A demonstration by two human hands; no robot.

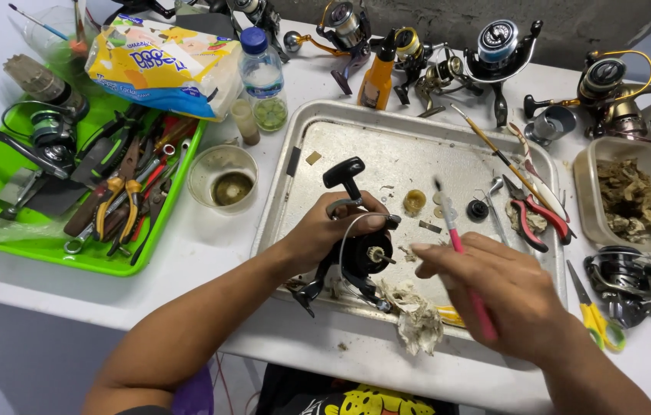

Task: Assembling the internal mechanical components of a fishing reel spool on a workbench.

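Black spinning reel (360, 257) gripped by left hand (325, 230) over the metal tray's (418, 115) near edge, pink-handled brush (460, 253) pinched in right hand (506, 288); small loose parts (415, 201) mid-tray judged liable to be scattered if knocked

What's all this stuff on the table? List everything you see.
Metal tray: one, silver, centre.
Fishing reel: one, black, over the tray, held.
Brush: one, pink handle, held.
Pliers: one, red handles, tray's right side.
Spare reels: several, black and gold, far edge.
Green tray: one, left, full of hand tools.
Water bottle: one, clear with blue cap, behind.
Glass bowl: one, clear, left of the metal tray.
Plastic tub: one, clear, right, holding brown scraps.
Left hand: grips the reel.
Right hand: grips the brush.
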